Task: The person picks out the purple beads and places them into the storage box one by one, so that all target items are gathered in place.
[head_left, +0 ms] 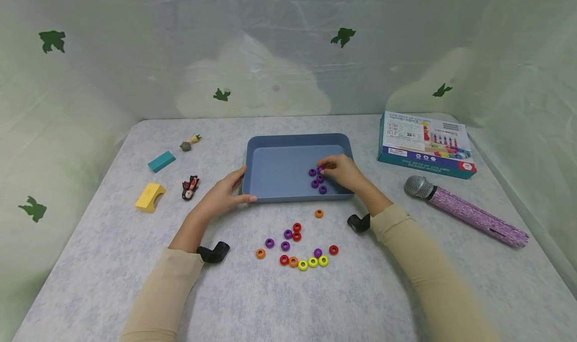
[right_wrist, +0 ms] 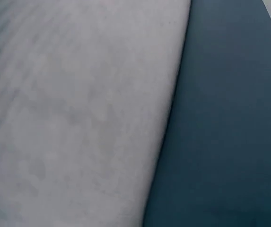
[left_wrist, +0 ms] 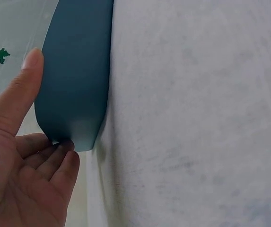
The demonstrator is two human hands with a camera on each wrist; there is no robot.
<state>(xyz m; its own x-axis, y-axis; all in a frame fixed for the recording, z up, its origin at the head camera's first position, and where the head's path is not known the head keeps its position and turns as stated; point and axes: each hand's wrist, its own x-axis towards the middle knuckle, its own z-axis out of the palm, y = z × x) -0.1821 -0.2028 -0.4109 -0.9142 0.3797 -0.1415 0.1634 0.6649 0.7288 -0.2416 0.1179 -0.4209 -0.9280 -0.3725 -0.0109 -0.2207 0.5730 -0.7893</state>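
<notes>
A blue-grey tray [head_left: 288, 200] lies on the table, and my left hand [head_left: 227, 189] grips its near left corner. In the left wrist view the thumb lies along the tray wall [left_wrist: 74, 71] and the fingers curl at the corner. Over the tray's right side, my right hand [head_left: 344, 172] pinches a purple bead [head_left: 320, 169] between thumb and fingertips. Several purple beads [head_left: 315, 184] lie in the tray just beside those fingertips. The right wrist view has only the tray's outer wall [right_wrist: 220, 123] and tablecloth, with the hand out of sight.
In front of the tray are scattered red [head_left: 333, 250], orange [head_left: 260, 253], yellow [head_left: 313, 262] and purple beads [head_left: 269, 243]. Left are a yellow arch block [head_left: 149, 197], teal block [head_left: 161, 161] and small figures [head_left: 190, 188]. Right are a boxed set [head_left: 425, 144] and a pink microphone [head_left: 473, 214].
</notes>
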